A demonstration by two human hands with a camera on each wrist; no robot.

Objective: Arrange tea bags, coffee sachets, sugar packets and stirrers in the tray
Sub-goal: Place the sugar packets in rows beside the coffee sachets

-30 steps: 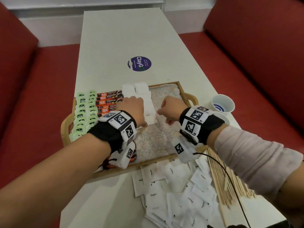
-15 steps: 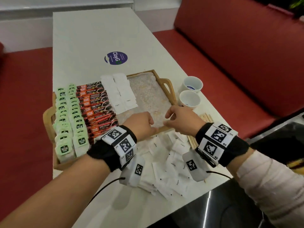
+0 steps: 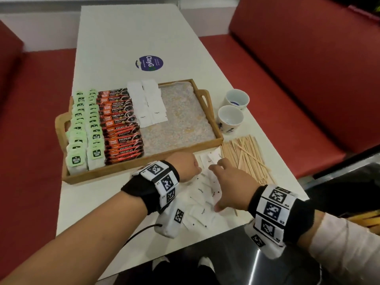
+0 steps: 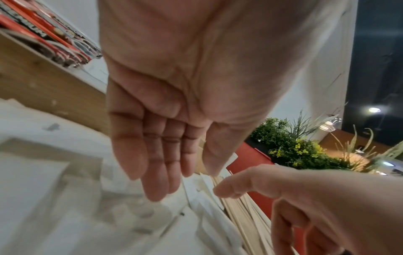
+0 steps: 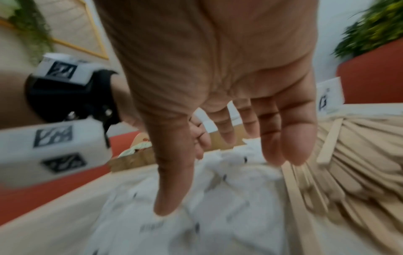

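A wooden tray [image 3: 216, 122] on the white table holds green tea bags [image 3: 85, 128], orange coffee sachets [image 3: 121, 124] and two short rows of white sugar packets [image 3: 148, 103]; its right part is bare. Loose sugar packets [image 3: 202, 197] lie in a heap just in front of the tray, with wooden stirrers [image 3: 244, 157] to their right. My left hand [image 3: 190, 166] hovers over the heap's far edge, its fingers [image 4: 157, 165] straight and holding nothing. My right hand [image 3: 228, 186] reaches over the same heap with spread fingers [image 5: 290, 138], also holding nothing.
Two white cups [image 3: 233, 112] stand right of the tray by the table edge. A round purple sticker [image 3: 149, 63] lies beyond the tray. Red bench seats [image 3: 308, 79] flank the table. The near table edge lies just behind the heap.
Both hands have drawn back out of the tray to the loose sugar heap in front of it and have opened. The head view has swung right.
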